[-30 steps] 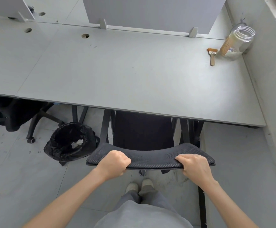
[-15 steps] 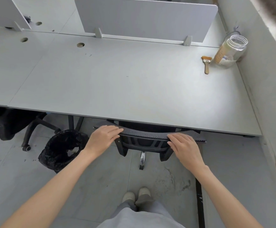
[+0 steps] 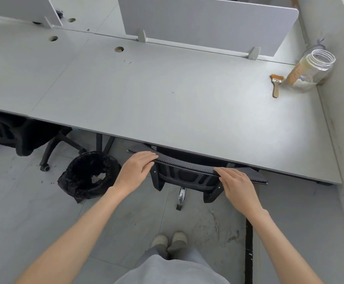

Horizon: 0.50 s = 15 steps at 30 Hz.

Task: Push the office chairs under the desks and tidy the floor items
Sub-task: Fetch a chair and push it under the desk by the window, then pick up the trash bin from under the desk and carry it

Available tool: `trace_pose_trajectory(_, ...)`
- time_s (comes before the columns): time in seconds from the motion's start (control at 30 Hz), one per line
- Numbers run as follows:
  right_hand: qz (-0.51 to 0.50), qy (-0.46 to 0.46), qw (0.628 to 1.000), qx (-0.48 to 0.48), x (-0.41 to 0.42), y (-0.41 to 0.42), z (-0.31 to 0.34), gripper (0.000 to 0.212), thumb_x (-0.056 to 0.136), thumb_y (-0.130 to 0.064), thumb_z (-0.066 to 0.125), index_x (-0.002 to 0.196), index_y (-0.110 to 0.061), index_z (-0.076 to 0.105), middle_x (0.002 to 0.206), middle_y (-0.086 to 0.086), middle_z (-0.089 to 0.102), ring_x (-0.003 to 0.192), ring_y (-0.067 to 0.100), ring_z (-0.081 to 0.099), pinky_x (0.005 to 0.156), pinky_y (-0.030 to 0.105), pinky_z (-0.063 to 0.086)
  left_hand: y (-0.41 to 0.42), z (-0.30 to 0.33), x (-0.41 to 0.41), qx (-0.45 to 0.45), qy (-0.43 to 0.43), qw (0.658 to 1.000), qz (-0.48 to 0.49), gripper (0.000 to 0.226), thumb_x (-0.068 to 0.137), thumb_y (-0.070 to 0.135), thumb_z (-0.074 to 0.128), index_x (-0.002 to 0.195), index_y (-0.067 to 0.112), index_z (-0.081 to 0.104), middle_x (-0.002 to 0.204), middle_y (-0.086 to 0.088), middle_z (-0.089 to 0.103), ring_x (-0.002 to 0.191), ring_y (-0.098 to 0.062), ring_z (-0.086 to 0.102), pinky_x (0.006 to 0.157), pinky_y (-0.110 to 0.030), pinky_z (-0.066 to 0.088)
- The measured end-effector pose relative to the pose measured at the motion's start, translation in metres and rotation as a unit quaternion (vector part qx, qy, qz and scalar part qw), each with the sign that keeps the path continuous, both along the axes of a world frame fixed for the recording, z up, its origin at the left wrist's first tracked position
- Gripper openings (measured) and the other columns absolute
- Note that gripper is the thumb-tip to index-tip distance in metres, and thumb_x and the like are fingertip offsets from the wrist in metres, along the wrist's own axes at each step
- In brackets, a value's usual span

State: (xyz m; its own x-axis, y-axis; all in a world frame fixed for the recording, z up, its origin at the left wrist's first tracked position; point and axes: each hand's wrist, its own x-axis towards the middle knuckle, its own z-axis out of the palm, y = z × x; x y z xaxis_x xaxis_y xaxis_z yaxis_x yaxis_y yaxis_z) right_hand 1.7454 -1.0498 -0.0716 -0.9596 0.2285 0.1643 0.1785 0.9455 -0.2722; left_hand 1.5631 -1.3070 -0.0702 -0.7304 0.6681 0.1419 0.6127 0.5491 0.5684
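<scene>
From the head camera, looking down over the desk [image 3: 167, 103]: the office chair [image 3: 189, 173] is tucked almost fully beneath the desk's near edge, with only the top of its mesh backrest and the plastic frame behind it showing. The left hand [image 3: 137, 171] lies flat on the backrest's left end, fingers stretched out and loosely together, gripping nothing. The right hand [image 3: 238, 184] lies the same way on the right end, palm down, fingers extended along the top edge. Neither hand is curled around the rail; they press rather than hold.

To my eye the push is near its end. The backrest sits just under the desk edge, so the remaining travel looks short; even pressure from both palms should keep the chair square and stop it swivelling toward the desk's leg. Easing off before the backrest knocks the desk underside would be wise.

On the floor to the left of the desk's near edge stands a bin lined with a black bag [image 3: 89, 175], close to the chair and just beside the left forearm. Further left, a second chair [image 3: 23, 134] sits partly under the neighbouring desk, its base sticking out; it probably needs pushing in next.

At the desk's far right corner lie a small brush [image 3: 276, 85] and a clear jar [image 3: 312, 71], well apart from the hands.
</scene>
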Motion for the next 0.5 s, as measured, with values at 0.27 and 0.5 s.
trace_pose_trajectory(0.27,0.101,0.012,0.975,-0.2,-0.041,-0.097,0.021,0.034,0.089,-0.003,0.052,0.123,-0.01,0.057,0.122,-0.004,0.058,0.115,0.009,0.05,0.099,0.016,0.035,-0.08,0.005,0.082,0.24,-0.264,0.876,0.326,0.023,0.092,0.008,0.051,0.107,0.021,0.062,0.094,0.012,0.07,0.089,0.005,0.063,0.084,-0.009,0.047)
trace_pose_trajectory(0.5,-0.03,-0.183,0.804,-0.565,-0.068,-0.199,-0.009,0.03,0.091,0.001,0.042,0.108,-0.015,0.061,0.105,-0.003,0.066,0.098,0.003,0.062,0.088,0.019,0.047,-0.155,-0.02,0.151,0.337,-0.329,0.709,0.525,0.022,0.096,0.01,0.043,0.109,0.016,0.06,0.093,0.002,0.069,0.079,0.002,0.067,0.072,-0.01,0.052)
